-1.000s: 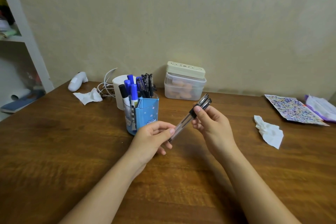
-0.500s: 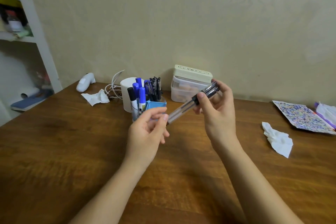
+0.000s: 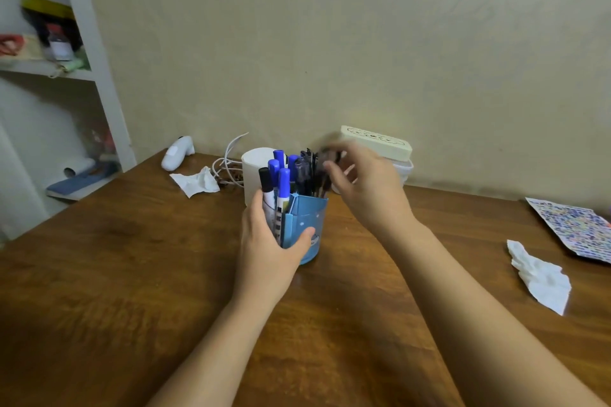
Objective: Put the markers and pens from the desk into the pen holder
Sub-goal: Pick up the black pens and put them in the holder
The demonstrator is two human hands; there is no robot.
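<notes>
A blue pen holder (image 3: 310, 225) stands on the wooden desk (image 3: 132, 274), near the middle. It holds several blue-capped markers (image 3: 283, 182) on its left side and dark pens (image 3: 309, 172) on its right side. My left hand (image 3: 267, 241) is wrapped around the holder's front left. My right hand (image 3: 367, 185) hovers at the holder's upper right, blurred, its fingers pinching the black caps of clear pens (image 3: 327, 158) whose lower ends stand in the holder.
A white cup (image 3: 253, 172) with white cables (image 3: 228, 158) stands behind the holder. A lidded plastic box (image 3: 390, 149) sits by the wall. Crumpled tissues lie at left (image 3: 196, 180) and right (image 3: 542, 277). A sticker sheet (image 3: 575, 228) is far right. Shelves (image 3: 66, 69) stand left.
My left hand let go of the clear pens and took hold of the pen holder. My right hand turned the pens upright and lowered them into the holder.
</notes>
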